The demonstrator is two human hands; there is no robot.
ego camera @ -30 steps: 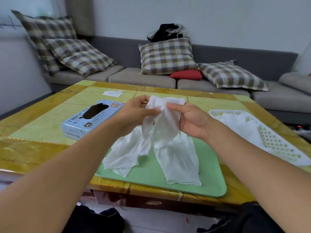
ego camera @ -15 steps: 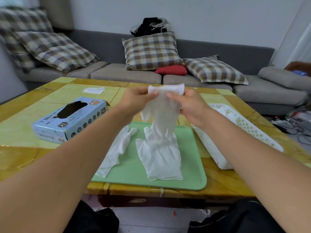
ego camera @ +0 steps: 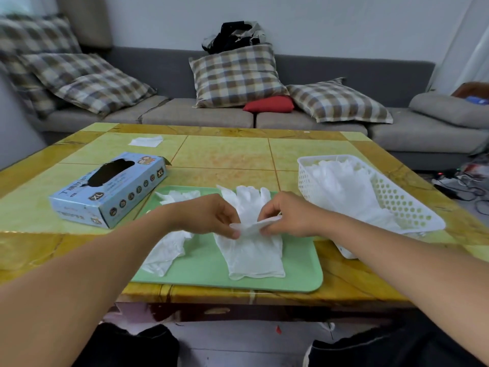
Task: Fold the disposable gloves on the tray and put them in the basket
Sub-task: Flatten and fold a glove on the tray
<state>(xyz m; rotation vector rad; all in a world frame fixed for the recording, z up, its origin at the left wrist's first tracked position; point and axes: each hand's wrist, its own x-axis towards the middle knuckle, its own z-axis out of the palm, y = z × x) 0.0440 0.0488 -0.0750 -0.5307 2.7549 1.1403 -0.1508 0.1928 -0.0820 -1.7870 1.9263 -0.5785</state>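
A green tray (ego camera: 299, 266) lies at the table's near edge. On its middle a white disposable glove (ego camera: 252, 250) lies flat, fingers pointing away from me. My left hand (ego camera: 211, 215) and my right hand (ego camera: 285, 215) each pinch the cuff edge of a glove just above it, low over the tray. I cannot tell if that cuff belongs to the flat glove or to a second one on top. Another crumpled white glove (ego camera: 165, 247) lies on the tray's left part, partly hidden by my left forearm. A white perforated basket (ego camera: 402, 205) stands to the right, holding several white gloves.
A blue glove box (ego camera: 111, 192) marked XL lies on the table left of the tray. A small white paper (ego camera: 145, 141) sits near the far left edge. A grey sofa (ego camera: 198, 115) with checked cushions runs behind the table.
Both hands came down from chest height to just above the tray, lowering the hanging glove until it lies flat. The view also swung to the right, then back.
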